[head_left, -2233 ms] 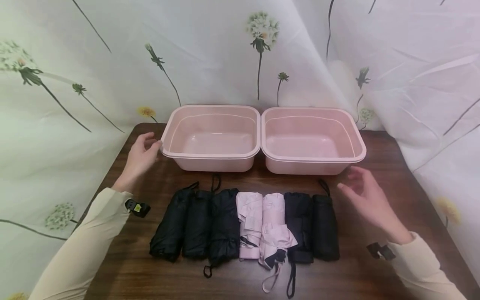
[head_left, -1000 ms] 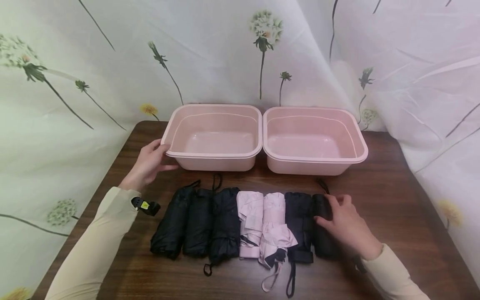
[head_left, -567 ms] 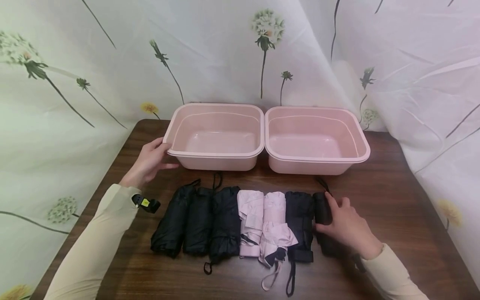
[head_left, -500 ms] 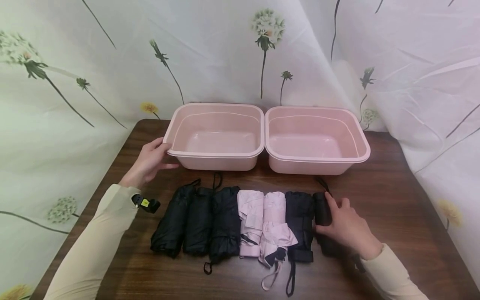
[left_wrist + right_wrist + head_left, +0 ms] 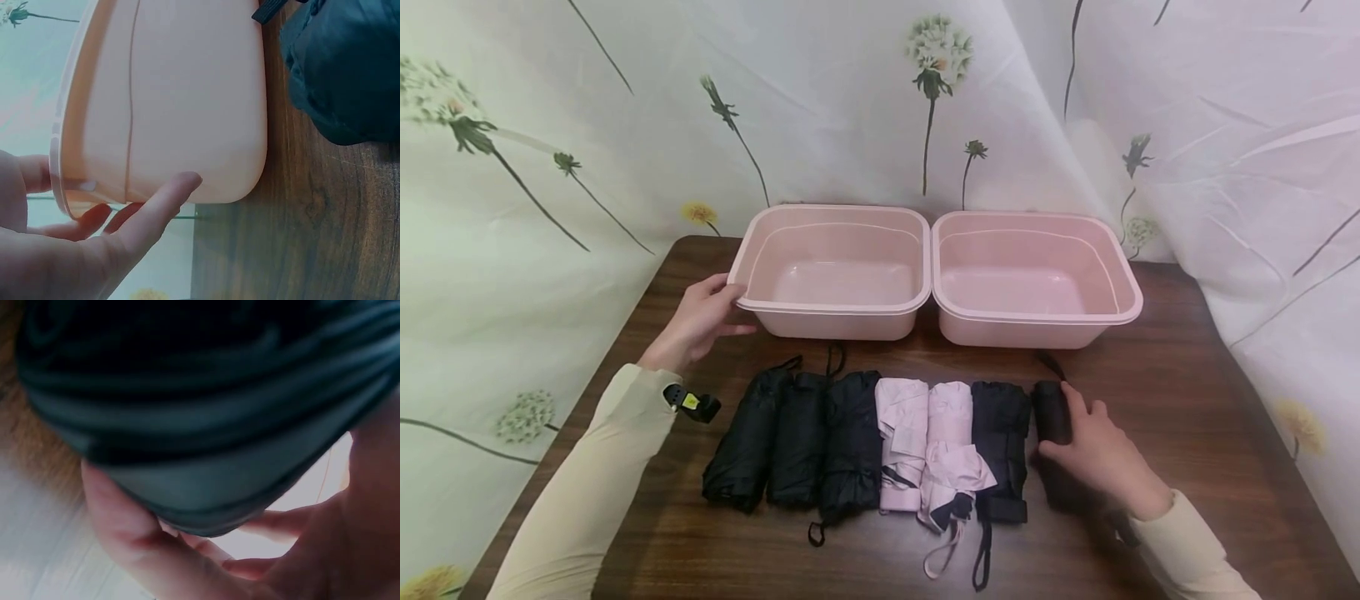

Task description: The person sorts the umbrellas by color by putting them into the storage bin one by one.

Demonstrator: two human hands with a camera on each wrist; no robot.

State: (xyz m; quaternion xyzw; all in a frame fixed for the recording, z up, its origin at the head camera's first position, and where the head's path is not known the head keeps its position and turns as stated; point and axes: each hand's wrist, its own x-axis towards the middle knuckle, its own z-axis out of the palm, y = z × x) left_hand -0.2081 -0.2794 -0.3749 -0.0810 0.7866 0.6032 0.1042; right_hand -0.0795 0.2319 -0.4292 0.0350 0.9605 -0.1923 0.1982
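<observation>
In the head view, my left hand [image 5: 696, 321] holds the left corner of the left pink plastic basin [image 5: 835, 325]; the left wrist view shows its fingers at the rim and one digit along the outer wall of the basin [image 5: 200, 94]. My right hand [image 5: 1105, 454] grips the rightmost black folded umbrella [image 5: 1052, 412], thumb on its left side and fingers over its right, partly hiding it. Up close in the right wrist view, dark fabric of that umbrella [image 5: 206, 437] lies against the curled fingers. A narrow gap separates it from the neighbouring black folded umbrella [image 5: 1000, 442].
Left of these lie two pale pink folded umbrellas [image 5: 901, 417] and several black ones [image 5: 748, 442], side by side on the brown wooden table [image 5: 760, 558]. A second pink basin [image 5: 1030, 333] touches the first. A flower-printed cloth [image 5: 835, 100] hangs behind.
My left hand has come onto the left basin's rim. My right hand has moved down-left onto the rightmost black umbrella, gripped it and shifted it slightly right, away from its neighbour.
</observation>
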